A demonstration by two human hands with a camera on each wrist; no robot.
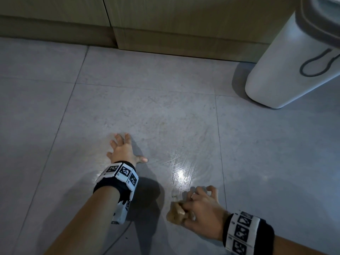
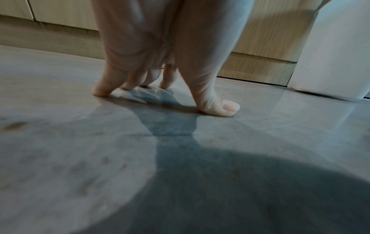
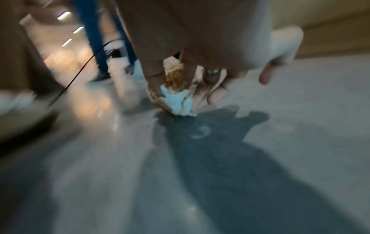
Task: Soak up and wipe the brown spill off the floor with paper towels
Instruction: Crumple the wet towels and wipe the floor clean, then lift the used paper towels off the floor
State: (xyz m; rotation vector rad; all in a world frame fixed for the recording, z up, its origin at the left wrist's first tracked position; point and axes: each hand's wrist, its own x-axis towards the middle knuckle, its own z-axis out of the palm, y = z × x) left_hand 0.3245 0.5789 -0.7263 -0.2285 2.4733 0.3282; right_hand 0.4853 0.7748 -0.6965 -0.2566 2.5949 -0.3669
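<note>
While the left hand (image 1: 122,151) props splayed on the floor (image 1: 55,107), the right hand (image 1: 202,208) grips the brown-soaked paper towel wad (image 1: 175,214) on the tile; wet smear (image 1: 181,173) lies just ahead, nearer right.

A white bin (image 1: 287,57) with a grey lid rim and a dark looped outline on its side stands on the floor at the far right, close to the cabinet front. Light wood-grain cabinets (image 1: 165,13) run along the far edge, with a recessed kickboard (image 1: 174,45) of the same tone below them. A thin dark cable (image 1: 117,236) trails across a tile at the near side. In the blurred right wrist view, blue upright posts (image 3: 94,39) rise in the background.
</note>
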